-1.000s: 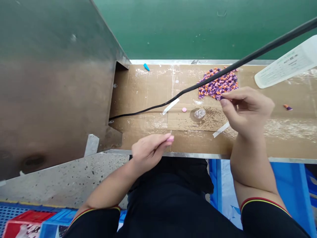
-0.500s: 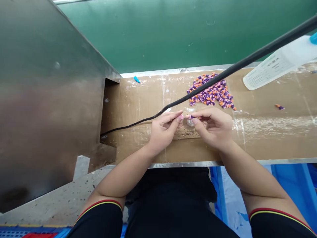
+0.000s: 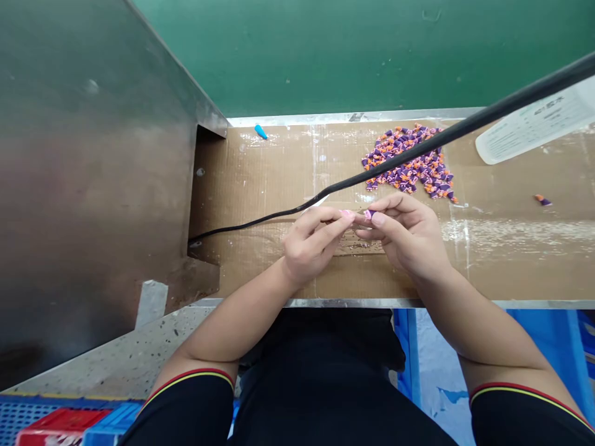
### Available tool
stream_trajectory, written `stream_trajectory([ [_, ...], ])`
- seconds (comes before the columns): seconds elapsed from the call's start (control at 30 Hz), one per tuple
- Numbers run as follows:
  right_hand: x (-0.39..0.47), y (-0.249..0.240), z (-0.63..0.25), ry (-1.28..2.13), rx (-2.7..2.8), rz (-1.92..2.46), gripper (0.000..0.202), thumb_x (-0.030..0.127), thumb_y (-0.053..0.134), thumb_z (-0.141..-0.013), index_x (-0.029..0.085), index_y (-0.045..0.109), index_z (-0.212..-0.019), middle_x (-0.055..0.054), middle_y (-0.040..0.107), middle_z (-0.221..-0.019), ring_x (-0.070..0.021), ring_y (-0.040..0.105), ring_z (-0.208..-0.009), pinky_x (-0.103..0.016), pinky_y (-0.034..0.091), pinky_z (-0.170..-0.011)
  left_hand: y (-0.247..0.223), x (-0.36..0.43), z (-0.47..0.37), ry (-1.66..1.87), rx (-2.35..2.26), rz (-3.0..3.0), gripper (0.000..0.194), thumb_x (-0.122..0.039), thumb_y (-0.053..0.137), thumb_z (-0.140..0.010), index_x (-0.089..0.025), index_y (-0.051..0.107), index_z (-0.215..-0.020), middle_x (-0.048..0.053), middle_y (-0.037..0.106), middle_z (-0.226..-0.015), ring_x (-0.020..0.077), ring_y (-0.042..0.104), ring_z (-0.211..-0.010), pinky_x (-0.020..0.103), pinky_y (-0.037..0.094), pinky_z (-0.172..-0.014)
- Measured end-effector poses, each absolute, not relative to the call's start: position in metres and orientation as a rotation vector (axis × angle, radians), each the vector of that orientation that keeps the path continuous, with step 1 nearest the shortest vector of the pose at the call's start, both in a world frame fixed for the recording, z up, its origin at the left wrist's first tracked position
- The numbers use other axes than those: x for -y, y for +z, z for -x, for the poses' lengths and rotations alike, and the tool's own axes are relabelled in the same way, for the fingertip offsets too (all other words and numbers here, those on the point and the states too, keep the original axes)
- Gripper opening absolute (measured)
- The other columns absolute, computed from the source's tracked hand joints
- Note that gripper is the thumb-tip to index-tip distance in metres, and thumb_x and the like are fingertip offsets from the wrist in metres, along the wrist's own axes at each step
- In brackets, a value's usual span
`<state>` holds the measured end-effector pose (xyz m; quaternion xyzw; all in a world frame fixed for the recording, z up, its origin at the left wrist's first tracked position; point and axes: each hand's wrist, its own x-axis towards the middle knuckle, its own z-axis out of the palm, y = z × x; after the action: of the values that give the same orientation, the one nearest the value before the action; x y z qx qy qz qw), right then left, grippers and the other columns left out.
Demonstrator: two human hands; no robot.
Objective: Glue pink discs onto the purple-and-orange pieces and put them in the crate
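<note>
Between the thumb and forefinger of my right hand (image 3: 409,232) is a small purple piece with a pink edge (image 3: 369,214). My left hand (image 3: 313,238) is closed in a pinch on a bit of pink material (image 3: 346,213), too small to name, and its fingertips are close beside the purple piece. Beyond my hands lies a pile of small purple, orange and pink pieces (image 3: 404,162). One similar purple and orange piece (image 3: 542,200) lies alone at the right. A white scrap (image 3: 316,204) shows partly behind my left hand.
A black cable (image 3: 362,176) crosses above the cardboard-covered bench (image 3: 260,204). A translucent bottle (image 3: 525,133) lies at the right. At the back left is a blue cap-like piece (image 3: 261,131). A metal housing (image 3: 102,186) stands left. Red and blue bins (image 3: 65,421) sit below.
The purple piece in my right hand has turned, so its pink edge now faces my left hand. My fingertips have come closer together. The whole view has shifted slightly.
</note>
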<state>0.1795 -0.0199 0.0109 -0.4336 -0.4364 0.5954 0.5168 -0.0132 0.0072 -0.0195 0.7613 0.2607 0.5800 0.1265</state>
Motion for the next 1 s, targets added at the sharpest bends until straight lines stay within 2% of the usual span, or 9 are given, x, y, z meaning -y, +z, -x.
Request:
stream_trajectory([
  [0.23, 0.017, 0.008, -0.179, 1.412, 1.004, 1.082, 0.039, 0.056, 0.094, -0.086, 0.024, 0.074, -0.097, 0.000, 0.081, -0.090, -0.0217, 0.085, -0.089, -0.034, 0.076, -0.077, -0.031, -0.004, 0.016, 1.579, -0.939, -2.146, 0.023, -0.017, 0.069, -0.106, -0.030, 0.082, -0.119, 0.005, 0.077, -0.117, 0.0152, 0.077, -0.103, 0.026, 0.068, -0.081],
  [0.37, 0.017, 0.009, -0.179, 1.391, 1.042, 1.066, 0.037, 0.055, 0.093, -0.089, 0.024, 0.074, -0.098, -0.001, 0.081, -0.090, -0.0231, 0.085, -0.089, -0.034, 0.076, -0.075, -0.026, -0.001, 0.017, 1.612, -0.873, -2.084, 0.032, -0.011, 0.070, -0.104, -0.031, 0.081, -0.126, 0.004, 0.082, -0.117, 0.0156, 0.080, -0.103, 0.028, 0.069, -0.088],
  [0.43, 0.018, 0.009, -0.178, 1.379, 1.068, 1.038, 0.034, 0.054, 0.091, -0.091, 0.025, 0.075, -0.098, -0.001, 0.082, -0.090, -0.0230, 0.085, -0.089, -0.035, 0.076, -0.076, -0.019, 0.003, 0.015, 1.624, -0.842, -1.944, 0.032, -0.010, 0.074, -0.101, -0.031, 0.083, -0.123, 0.003, 0.084, -0.114, 0.0156, 0.082, -0.101, 0.029, 0.069, -0.091],
  [0.5, 0.020, 0.009, -0.177, 1.344, 1.085, 1.017, 0.031, 0.052, 0.091, -0.092, 0.025, 0.077, -0.098, -0.001, 0.082, -0.089, -0.0219, 0.085, -0.086, -0.036, 0.076, -0.078, -0.012, 0.008, 0.012, 1.577, -0.866, -1.693, 0.021, -0.017, 0.080, -0.100, -0.030, 0.085, -0.115, 0.003, 0.085, -0.110, 0.0171, 0.083, -0.099, 0.032, 0.070, -0.093],
  [0.57, 0.021, 0.008, -0.174, 1.245, 1.123, 1.036, 0.030, 0.053, 0.090, -0.093, 0.025, 0.079, -0.099, -0.002, 0.083, -0.089, -0.0212, 0.084, -0.083, -0.037, 0.075, -0.079, -0.008, 0.013, 0.007, 1.484, -0.907, -1.368, 0.009, -0.034, 0.084, -0.099, -0.028, 0.087, -0.106, 0.005, 0.085, -0.104, 0.0185, 0.083, -0.092, 0.034, 0.071, -0.090],
  [0.63, 0.023, 0.008, -0.170, 1.073, 1.213, 1.092, 0.029, 0.052, 0.087, -0.095, 0.025, 0.080, -0.100, -0.004, 0.083, -0.091, -0.0213, 0.083, -0.083, -0.037, 0.074, -0.080, -0.007, 0.016, 0.003, 1.384, -0.933, -1.058, 0.024, -0.049, 0.089, -0.093, -0.026, 0.088, -0.098, 0.006, 0.085, -0.097, 0.0179, 0.082, -0.084, 0.032, 0.071, -0.083],
  [0.7, 0.024, 0.008, -0.166, 0.876, 1.328, 1.133, 0.022, 0.048, 0.085, -0.097, 0.026, 0.082, -0.099, -0.005, 0.084, -0.092, -0.0216, 0.082, -0.083, -0.037, 0.072, -0.078, -0.008, 0.017, 0.000, 1.308, -0.930, -0.848, 0.034, -0.056, 0.095, -0.085, -0.024, 0.087, -0.093, 0.006, 0.084, -0.091, 0.0165, 0.080, -0.081, 0.029, 0.069, -0.080],
  [0.8, 0.026, 0.007, -0.160, 0.668, 1.458, 1.124, 0.010, 0.038, 0.079, -0.100, 0.029, 0.084, -0.098, -0.004, 0.085, -0.094, -0.0224, 0.081, -0.084, -0.038, 0.071, -0.076, -0.010, 0.016, 0.000, 1.235, -0.903, -0.726, 0.038, -0.057, 0.100, -0.077, -0.023, 0.087, -0.088, 0.006, 0.083, -0.089, 0.0147, 0.078, -0.081, 0.026, 0.067, -0.079],
  [1.0, 0.026, 0.006, -0.156, 0.584, 1.526, 1.117, 0.009, 0.029, 0.077, -0.100, 0.032, 0.086, -0.100, -0.003, 0.086, -0.098, -0.0232, 0.083, -0.084, -0.041, 0.071, -0.080, -0.011, 0.015, 0.001, 1.229, -0.874, -0.743, 0.035, -0.056, 0.099, -0.079, -0.024, 0.087, -0.088, 0.004, 0.081, -0.089, 0.0124, 0.071, -0.076, 0.026, 0.063, -0.074],
])
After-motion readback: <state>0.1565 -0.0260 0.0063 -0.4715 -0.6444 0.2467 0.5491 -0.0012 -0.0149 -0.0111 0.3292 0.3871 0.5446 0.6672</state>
